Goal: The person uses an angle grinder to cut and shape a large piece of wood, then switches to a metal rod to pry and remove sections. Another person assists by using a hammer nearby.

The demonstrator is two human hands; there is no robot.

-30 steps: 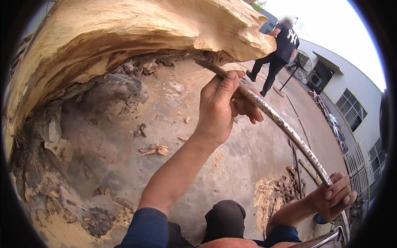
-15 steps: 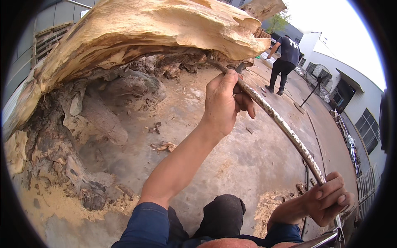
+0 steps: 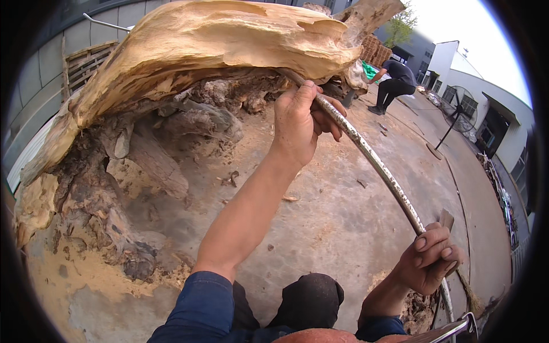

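A long metal bar (image 3: 377, 163) with worn whitish paint slants from the upper middle down to the lower right. My left hand (image 3: 297, 123) is wrapped round its upper part, and my right hand (image 3: 432, 257) grips it lower down. The bar's far end meets the underside of a big stripped log (image 3: 229, 37), pale yellow and carved by rough grooves; the very tip is hidden there. Gnarled dark roots (image 3: 108, 211) and bark-covered wood spread below the log on the left.
Sawdust and wood chips lie on the concrete floor (image 3: 337, 217). Past the log's right end a person (image 3: 397, 83) in dark clothes bends over beside green material. A standing fan (image 3: 457, 111), a broom (image 3: 470, 291) and scrap along the wall are on the right. A pallet (image 3: 88, 60) leans at left.
My right hand and the bar's lower end have shifted left and up in view; my left hand is slightly farther left. The other person has bent lower. The view itself has shifted.
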